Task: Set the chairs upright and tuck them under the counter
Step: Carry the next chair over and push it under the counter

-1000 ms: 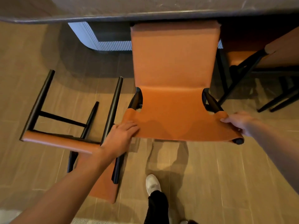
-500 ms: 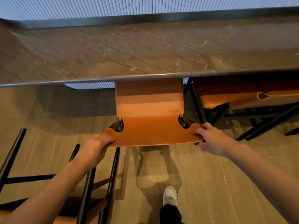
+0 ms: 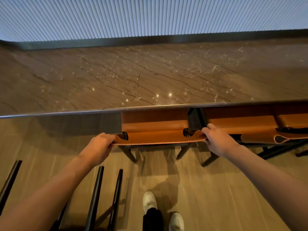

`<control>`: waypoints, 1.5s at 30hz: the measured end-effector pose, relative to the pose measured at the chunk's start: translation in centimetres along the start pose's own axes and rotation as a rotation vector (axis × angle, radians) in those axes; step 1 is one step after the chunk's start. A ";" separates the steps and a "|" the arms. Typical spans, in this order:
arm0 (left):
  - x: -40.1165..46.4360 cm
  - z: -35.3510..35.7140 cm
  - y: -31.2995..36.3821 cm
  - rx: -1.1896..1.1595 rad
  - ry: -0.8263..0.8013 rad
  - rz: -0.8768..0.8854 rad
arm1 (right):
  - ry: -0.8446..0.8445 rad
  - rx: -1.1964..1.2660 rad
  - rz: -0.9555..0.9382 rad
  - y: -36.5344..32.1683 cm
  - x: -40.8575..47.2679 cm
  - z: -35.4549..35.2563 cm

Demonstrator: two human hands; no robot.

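Note:
An upright chair (image 3: 156,136) with an orange leather seat and back on black legs stands in front of me, most of its seat hidden beneath the brown marble counter (image 3: 150,77). My left hand (image 3: 100,147) grips the left top corner of its backrest and my right hand (image 3: 218,141) grips the right top corner. A second orange chair (image 3: 260,130) stands to the right, also under the counter edge. At the lower left the black legs of a toppled chair (image 3: 96,195) stick up from the floor.
A ribbed pale wall panel (image 3: 150,15) rises behind the counter. The floor is wood-look tile (image 3: 208,197). My feet in white shoes (image 3: 149,201) stand just behind the held chair, close to the fallen chair's legs.
The held chair has slid forward, further under the counter, so much less of its seat shows. Both hands stayed on the backrest corners, and I have stepped closer to the counter.

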State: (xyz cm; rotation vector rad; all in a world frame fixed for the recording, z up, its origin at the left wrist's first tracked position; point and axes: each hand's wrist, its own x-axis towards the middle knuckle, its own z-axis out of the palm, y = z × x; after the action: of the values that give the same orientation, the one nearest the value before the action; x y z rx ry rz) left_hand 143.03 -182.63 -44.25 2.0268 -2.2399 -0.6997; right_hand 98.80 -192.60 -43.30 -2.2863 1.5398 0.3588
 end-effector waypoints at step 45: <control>13.5 -1.1 -6.6 -1.075 -0.611 -1.117 | -0.711 0.993 0.913 4.1 13.8 -3.1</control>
State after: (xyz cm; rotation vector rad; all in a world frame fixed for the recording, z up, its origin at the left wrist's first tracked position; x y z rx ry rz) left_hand 147.57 -196.15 -49.17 2.2580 -0.1852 -2.1249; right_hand 100.14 -206.83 -46.70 -0.5473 1.6754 0.4181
